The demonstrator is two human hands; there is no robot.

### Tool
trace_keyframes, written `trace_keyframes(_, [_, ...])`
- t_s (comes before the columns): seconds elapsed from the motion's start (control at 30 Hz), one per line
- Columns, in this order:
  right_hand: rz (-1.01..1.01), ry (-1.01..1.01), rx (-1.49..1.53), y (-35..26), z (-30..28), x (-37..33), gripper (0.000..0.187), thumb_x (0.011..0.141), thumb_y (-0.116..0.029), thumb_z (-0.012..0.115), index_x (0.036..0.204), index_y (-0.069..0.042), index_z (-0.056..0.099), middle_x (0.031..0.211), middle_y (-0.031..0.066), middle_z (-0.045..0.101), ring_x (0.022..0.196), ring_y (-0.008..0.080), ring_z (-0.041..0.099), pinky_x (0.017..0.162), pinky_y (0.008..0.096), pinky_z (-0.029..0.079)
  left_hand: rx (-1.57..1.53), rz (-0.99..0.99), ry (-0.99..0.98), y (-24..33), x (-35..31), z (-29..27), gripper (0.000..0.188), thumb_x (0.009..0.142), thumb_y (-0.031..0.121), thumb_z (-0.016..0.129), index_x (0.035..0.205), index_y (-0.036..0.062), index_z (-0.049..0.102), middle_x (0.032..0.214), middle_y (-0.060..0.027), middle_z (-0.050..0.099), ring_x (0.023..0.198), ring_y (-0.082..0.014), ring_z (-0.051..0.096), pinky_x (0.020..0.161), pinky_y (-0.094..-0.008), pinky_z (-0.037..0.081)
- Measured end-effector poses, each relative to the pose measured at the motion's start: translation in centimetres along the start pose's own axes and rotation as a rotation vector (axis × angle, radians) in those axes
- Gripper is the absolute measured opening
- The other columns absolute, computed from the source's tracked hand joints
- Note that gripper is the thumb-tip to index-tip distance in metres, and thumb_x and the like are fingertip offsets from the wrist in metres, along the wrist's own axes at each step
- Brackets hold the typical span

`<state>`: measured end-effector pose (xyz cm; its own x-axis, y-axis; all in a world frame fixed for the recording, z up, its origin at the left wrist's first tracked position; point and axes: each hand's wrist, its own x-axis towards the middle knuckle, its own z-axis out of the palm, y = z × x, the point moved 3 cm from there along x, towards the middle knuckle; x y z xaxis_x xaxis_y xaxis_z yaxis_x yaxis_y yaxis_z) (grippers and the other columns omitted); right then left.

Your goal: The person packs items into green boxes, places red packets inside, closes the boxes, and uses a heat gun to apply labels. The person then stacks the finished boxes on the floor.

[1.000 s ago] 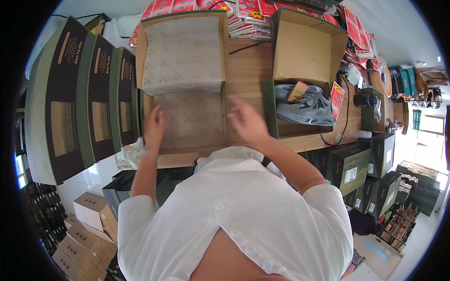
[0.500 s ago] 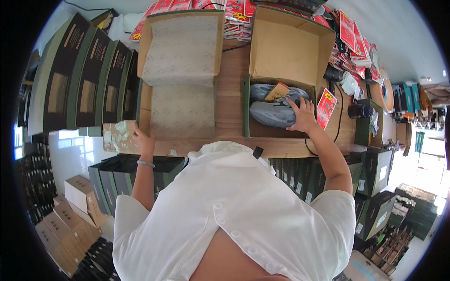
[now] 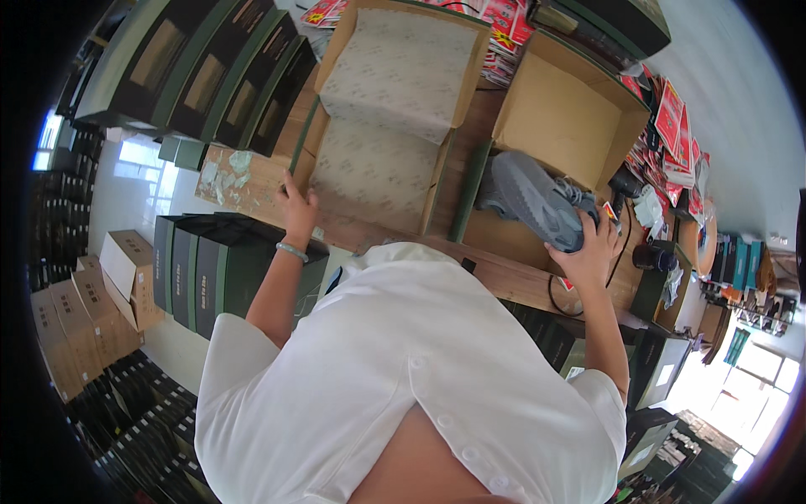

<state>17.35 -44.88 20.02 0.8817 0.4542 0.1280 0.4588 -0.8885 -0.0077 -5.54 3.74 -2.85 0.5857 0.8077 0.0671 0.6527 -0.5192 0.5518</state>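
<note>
Pale wall (image 3: 739, 126) at upper right. Divided window (image 3: 758, 388) at lower right, daylight glaring white; second bright window (image 3: 49, 141) near left edge. Pale glossy floor (image 3: 180, 351) carrying window-shaped reflections. Wooden worktable (image 3: 264, 191) across upper middle. Brown cartons (image 3: 71, 323) stacked on floor, lower left.

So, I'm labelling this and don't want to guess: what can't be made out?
Head view:
Second grey shoe: mostly hidden behind the held shoe.
Right hand: palm hidden against the held shoe.
Left open box: floor mostly hidden under patterned paper.
Dark box, upper right: cut by the top edge.
</note>
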Motion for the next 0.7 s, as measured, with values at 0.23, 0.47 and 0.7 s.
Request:
trace_keyframes(0.23, [-0.362, 0.137, 0.302, -14.1, -2.6, 3.6, 0.078, 0.047, -0.034, 0.085, 0.122, -0.025, 0.064, 0.143, 0.0152, 0.041, 0.128, 0.0368, 0.039, 0.103, 0.0492, 0.026, -0.289, 0.229, -0.127, 8.4, 0.5, -3.1, 0.071, 0.092, 0.039, 0.063, 0.150, 0.0119, 0.035, 0.146, -0.0220, 0.039, 0.130, -0.0422, 0.042, 0.108, -0.0511, 0.033])
trace_keyframes(0.47, [-0.592, 0.077, 0.432, -24.3, 1.0, 4.1, 0.080, 0.043, -0.032, 0.087, 0.120, -0.026, 0.064, 0.142, 0.0152, 0.040, 0.127, 0.0364, 0.039, 0.099, 0.0496, 0.026, -1.797, -0.640, -0.969, 12.1, 3.9, -3.5, 0.066, 0.099, 0.046, 0.054, 0.151, 0.0142, 0.031, 0.142, -0.0181, 0.047, 0.130, -0.0323, 0.048, 0.107, -0.0462, 0.042])
trace_keyframes(0.7, [-0.596, -0.027, 0.431, -26.6, 3.4, 4.1, 0.084, 0.044, -0.030, 0.088, 0.124, -0.024, 0.062, 0.145, 0.0134, 0.039, 0.130, 0.0355, 0.038, 0.103, 0.0501, 0.025, -1.543, -0.457, -1.014, 8.0, 6.8, 0.9, 0.053, 0.094, 0.028, 0.067, 0.140, 0.0154, 0.044, 0.123, -0.0084, 0.059, 0.114, -0.0237, 0.059, 0.098, -0.0399, 0.049])
